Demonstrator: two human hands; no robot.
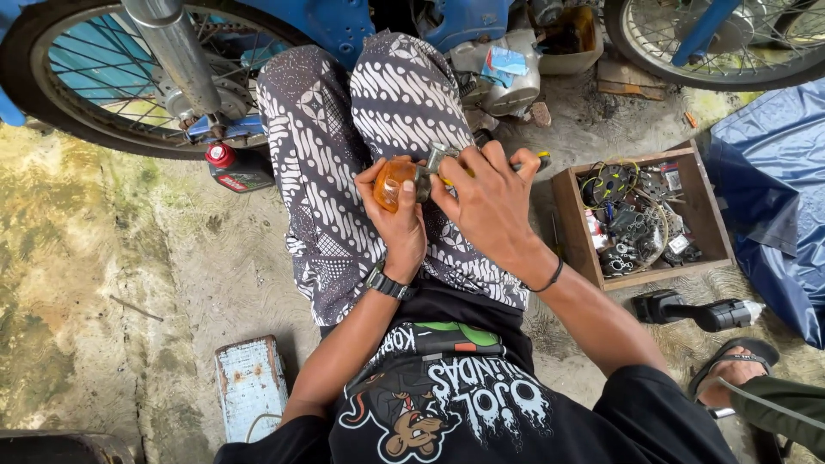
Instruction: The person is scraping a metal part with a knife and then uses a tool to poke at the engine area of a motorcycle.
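Observation:
My left hand (397, 215) grips an orange turn-signal lamp (394, 182) with a grey metal base, held over my lap. My right hand (490, 202) is closed around a tool with a yellow-and-black handle (541, 158) and rests against the lamp's base. Both hands hover above my knees, which are covered in black-and-white patterned cloth (344, 129). A black watch sits on my left wrist and a thin black band on my right. The tool's tip is hidden behind my fingers.
A blue motorbike spans the top, with its rear wheel (103, 77), chrome exhaust (176, 51) and engine (503, 73). A wooden box (571, 215) of wires and small parts lies right. A black bottle with a red cap (236, 167), a black part (692, 311), a worn blue-white block (249, 382), a blue tarp (773, 189) and another person's sandalled foot (730, 374) surround me.

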